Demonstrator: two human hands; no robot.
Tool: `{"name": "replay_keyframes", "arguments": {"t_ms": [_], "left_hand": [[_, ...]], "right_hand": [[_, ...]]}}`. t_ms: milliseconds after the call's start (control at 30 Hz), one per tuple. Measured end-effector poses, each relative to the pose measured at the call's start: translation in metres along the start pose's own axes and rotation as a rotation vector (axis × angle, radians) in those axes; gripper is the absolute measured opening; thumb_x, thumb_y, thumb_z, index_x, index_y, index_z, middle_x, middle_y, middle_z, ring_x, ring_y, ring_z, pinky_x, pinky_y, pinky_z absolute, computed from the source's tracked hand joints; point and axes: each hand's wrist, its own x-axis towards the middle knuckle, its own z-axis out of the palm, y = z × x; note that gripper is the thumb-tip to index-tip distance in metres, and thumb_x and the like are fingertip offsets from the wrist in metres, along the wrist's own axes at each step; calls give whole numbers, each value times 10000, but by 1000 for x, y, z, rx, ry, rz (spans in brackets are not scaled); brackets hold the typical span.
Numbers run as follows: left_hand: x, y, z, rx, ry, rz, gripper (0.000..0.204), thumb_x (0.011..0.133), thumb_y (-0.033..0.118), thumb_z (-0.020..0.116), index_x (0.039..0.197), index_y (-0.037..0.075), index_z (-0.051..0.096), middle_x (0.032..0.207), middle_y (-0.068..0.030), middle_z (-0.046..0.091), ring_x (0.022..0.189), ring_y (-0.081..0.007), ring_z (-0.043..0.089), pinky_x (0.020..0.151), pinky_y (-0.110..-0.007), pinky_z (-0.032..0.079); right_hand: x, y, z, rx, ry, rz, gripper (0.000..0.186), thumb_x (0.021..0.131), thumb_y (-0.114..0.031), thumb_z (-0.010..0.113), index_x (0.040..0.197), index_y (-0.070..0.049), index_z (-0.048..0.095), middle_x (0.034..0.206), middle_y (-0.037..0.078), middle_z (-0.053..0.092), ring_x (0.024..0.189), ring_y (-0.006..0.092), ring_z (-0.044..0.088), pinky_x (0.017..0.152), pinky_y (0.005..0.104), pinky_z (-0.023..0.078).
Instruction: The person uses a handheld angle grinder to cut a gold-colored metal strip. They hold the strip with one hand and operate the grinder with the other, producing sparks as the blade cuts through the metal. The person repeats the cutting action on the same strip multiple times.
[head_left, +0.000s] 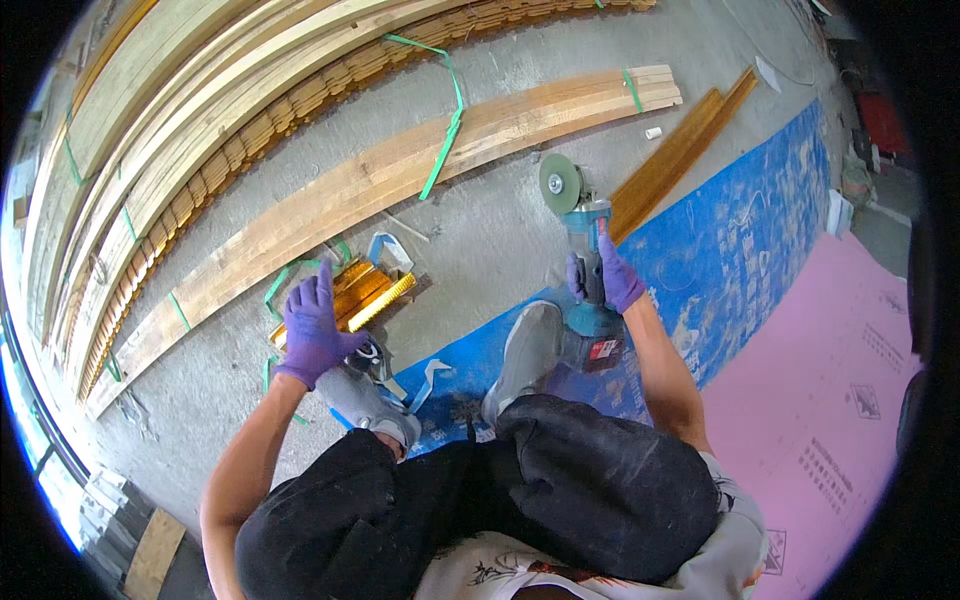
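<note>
Both my hands wear purple gloves. My right hand (620, 280) is wrapped round the body of a teal and black cordless angle grinder (588, 235). The grinder's green-grey disc (562, 182) points away from me, and its battery end is by my right shoe. On the left, my left hand (312, 328) is stretched out with its fingers apart and holds nothing. Just beside it lie short, shiny golden-brown trim pieces (365, 290) on the concrete; whether the fingers touch them I cannot tell. A dark round item (371, 355), partly hidden, is next to my left shoe.
Long pale wooden boards (330, 215) tied with green straps lie across the floor ahead. Beyond them are stacked golden-brown trim lengths (290, 105). Brown planks (680, 150) lie far right. A blue sheet (735, 235) runs under my feet, beside a pink board (820, 390).
</note>
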Motion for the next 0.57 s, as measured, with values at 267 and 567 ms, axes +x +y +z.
{"name": "replay_keyframes", "arguments": {"t_ms": [267, 567], "left_hand": [[10, -4, 19, -60, 3, -99, 600, 717, 302, 848, 1192, 57, 575, 1056, -196, 643, 1013, -410, 627, 854, -520, 519], [21, -19, -1, -128, -187, 3, 631, 711, 319, 851, 1208, 48, 573, 1071, -200, 674, 1018, -407, 661, 868, -490, 530]], "right_hand": [[11, 14, -14, 114, -63, 91, 839, 878, -908, 401, 913, -103, 632, 688, 61, 631, 559, 214, 600, 551, 348, 507], [9, 19, -12, 108, -32, 40, 848, 865, -896, 461, 1007, -82, 649, 743, 68, 663, 584, 211, 616, 553, 341, 504]]}}
